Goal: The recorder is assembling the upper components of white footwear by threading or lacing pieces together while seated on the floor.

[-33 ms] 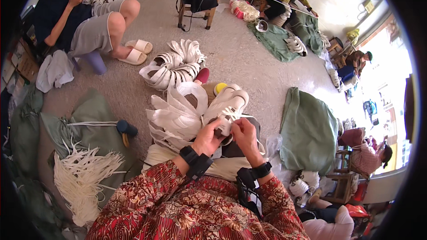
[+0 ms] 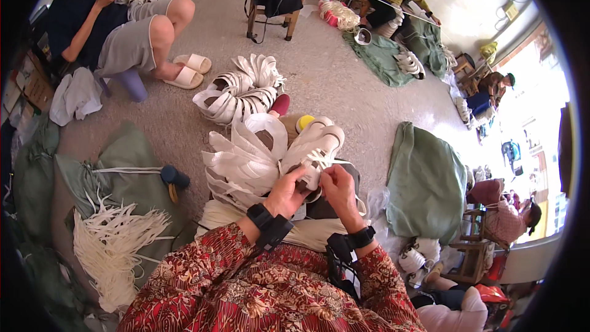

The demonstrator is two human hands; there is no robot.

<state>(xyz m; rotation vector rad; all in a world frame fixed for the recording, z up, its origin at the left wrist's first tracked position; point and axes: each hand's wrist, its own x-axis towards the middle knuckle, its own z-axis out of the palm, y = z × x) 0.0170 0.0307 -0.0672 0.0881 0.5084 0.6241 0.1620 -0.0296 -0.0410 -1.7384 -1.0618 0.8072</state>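
1. My left hand (image 2: 286, 195) is curled round the near end of a white shoe (image 2: 305, 141).
2. Just right of it, my right hand (image 2: 338, 185) has thumb and finger pinched together near the lace (image 2: 319, 158); I can't tell whether they hold a strand.
3. White shoe pieces (image 2: 239, 163) lie left of the grip.
4. Almost nothing has shifted since the previous picture; I judge the handwork unchanged.

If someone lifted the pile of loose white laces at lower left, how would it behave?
The white laces would probably hang floppy, since the strands bend and splay. They look light, being thin. Some may tangle or trail behind, as many cross one another on the green cloth.
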